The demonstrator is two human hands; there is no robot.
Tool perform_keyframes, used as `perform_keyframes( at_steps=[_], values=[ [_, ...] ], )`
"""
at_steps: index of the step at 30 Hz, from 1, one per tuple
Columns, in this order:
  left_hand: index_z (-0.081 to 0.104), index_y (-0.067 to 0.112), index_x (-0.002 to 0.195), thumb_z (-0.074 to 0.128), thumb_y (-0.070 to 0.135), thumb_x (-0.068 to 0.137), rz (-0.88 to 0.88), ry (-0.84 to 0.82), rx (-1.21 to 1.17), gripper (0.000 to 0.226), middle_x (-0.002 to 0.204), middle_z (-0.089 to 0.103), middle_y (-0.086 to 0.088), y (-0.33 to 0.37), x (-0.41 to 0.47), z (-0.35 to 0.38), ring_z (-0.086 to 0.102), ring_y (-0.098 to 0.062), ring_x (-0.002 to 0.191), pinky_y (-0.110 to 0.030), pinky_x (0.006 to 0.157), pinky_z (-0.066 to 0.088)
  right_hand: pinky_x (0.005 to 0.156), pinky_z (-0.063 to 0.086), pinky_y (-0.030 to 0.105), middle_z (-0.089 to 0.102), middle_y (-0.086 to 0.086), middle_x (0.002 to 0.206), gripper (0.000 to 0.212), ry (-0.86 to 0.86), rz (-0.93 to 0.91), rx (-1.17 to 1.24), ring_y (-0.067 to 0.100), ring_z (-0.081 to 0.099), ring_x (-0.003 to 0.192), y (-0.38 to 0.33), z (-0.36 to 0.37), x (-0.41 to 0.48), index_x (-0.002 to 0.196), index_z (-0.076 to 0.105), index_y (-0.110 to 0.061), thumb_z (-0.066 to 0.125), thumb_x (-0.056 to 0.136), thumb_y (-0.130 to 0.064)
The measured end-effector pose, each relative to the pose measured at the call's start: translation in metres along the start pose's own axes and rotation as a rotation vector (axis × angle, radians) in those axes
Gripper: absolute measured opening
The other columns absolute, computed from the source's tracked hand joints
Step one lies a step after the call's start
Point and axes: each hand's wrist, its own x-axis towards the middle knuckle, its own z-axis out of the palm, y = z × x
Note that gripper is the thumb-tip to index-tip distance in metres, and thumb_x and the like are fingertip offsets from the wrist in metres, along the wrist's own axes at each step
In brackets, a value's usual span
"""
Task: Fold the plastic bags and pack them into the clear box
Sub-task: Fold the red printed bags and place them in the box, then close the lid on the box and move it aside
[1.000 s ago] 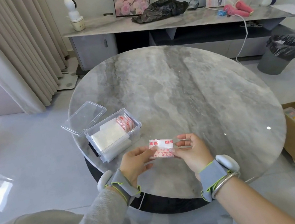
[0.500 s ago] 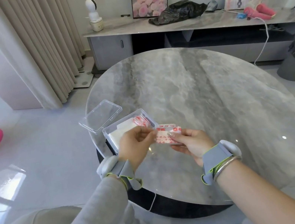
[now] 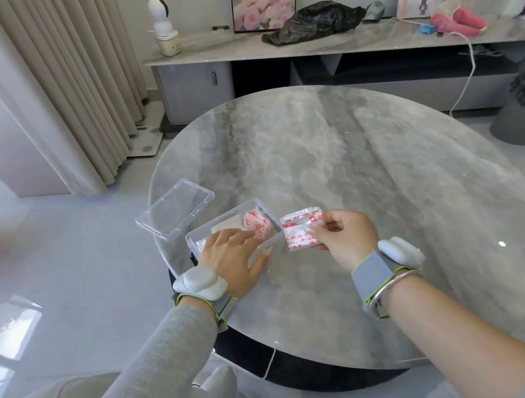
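Near the loose clear lid (image 3: pixel 175 209), the flat, straight-fingered left hand (image 3: pixel 229 260) blocks the clear rectangular plastic box (image 3: pixel 275 237); the right hand (image 3: pixel 348 241) pinches a folded red-printed plastic bag (image 3: pixel 299 232) face-up.

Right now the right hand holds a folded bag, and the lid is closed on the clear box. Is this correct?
No. In the head view the lid is off: it lies on the table beside the open clear box. The right hand does hold a folded bag.
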Motion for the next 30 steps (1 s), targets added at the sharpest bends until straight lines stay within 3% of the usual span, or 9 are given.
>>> perform_keyframes(
  at_steps=[5,9,13,17,21,25,30],
  values=[
    [0.046,0.034,0.142,0.007,0.068,0.083,0.154,-0.098,0.011,0.078,0.149,0.044,0.008,0.038,-0.009,0.004,0.034,-0.02,0.138,-0.034,0.113,0.021,0.079,0.056,0.044,0.071,-0.002,0.07,0.02,0.007,-0.036,-0.125,0.025,0.069,0.075,-0.002,-0.017,0.005,0.063,0.066,-0.027,0.076,0.078,-0.02],
    [0.046,0.037,0.141,0.021,0.065,0.088,0.318,-0.104,0.004,0.065,0.135,0.055,0.005,0.067,-0.013,0.018,0.043,-0.022,0.129,-0.039,0.113,0.025,0.073,0.052,0.032,0.073,0.003,0.076,0.025,-0.084,-0.056,-0.383,0.025,0.069,0.077,0.002,-0.026,0.0,0.062,0.06,-0.03,0.074,0.079,-0.018],
    [0.051,0.03,0.137,0.026,0.062,0.084,0.377,-0.095,-0.008,0.066,0.124,0.06,0.004,0.071,-0.013,0.024,0.048,-0.022,0.125,-0.045,0.119,0.015,0.067,0.045,0.026,0.072,0.006,0.08,0.021,-0.138,0.012,-0.555,0.027,0.067,0.081,0.011,-0.033,0.002,0.064,0.059,-0.025,0.072,0.08,-0.022],
    [0.047,0.029,0.141,0.021,0.062,0.081,0.402,-0.09,-0.024,0.073,0.138,0.053,0.007,0.067,-0.012,0.022,0.039,-0.019,0.137,-0.041,0.12,0.006,0.052,0.034,0.02,0.063,-0.002,0.068,0.03,-0.096,0.004,-0.656,0.022,0.06,0.074,0.015,-0.036,0.003,0.057,0.051,-0.025,0.069,0.082,-0.025],
    [0.049,0.026,0.14,0.033,0.055,0.086,0.38,-0.097,-0.078,0.063,0.144,0.048,0.003,0.064,-0.014,0.018,0.038,-0.022,0.139,-0.039,0.119,0.006,0.063,0.038,0.028,0.069,0.005,0.085,0.013,-0.025,-0.106,-0.838,0.032,0.062,0.088,0.011,-0.029,-0.001,0.078,0.06,-0.016,0.059,0.086,-0.026],
    [0.047,0.028,0.142,0.039,0.051,0.09,0.357,-0.102,-0.065,0.057,0.15,0.037,0.0,0.062,-0.019,0.012,0.04,-0.022,0.134,-0.034,0.115,0.018,0.065,0.035,0.028,0.067,0.01,0.103,0.016,-0.009,-0.177,-1.054,0.033,0.061,0.097,0.0,-0.023,-0.005,0.103,0.06,-0.015,0.053,0.091,-0.023],
    [0.051,0.028,0.139,0.052,0.045,0.093,0.347,-0.038,-0.106,0.049,0.137,0.039,-0.003,0.064,-0.021,0.009,0.039,-0.022,0.124,-0.034,0.098,0.036,0.066,0.035,0.028,0.067,0.01,0.107,0.019,-0.036,-0.226,-1.194,0.032,0.061,0.101,-0.013,-0.016,-0.011,0.108,0.061,-0.016,0.05,0.093,-0.021]
  ],
)
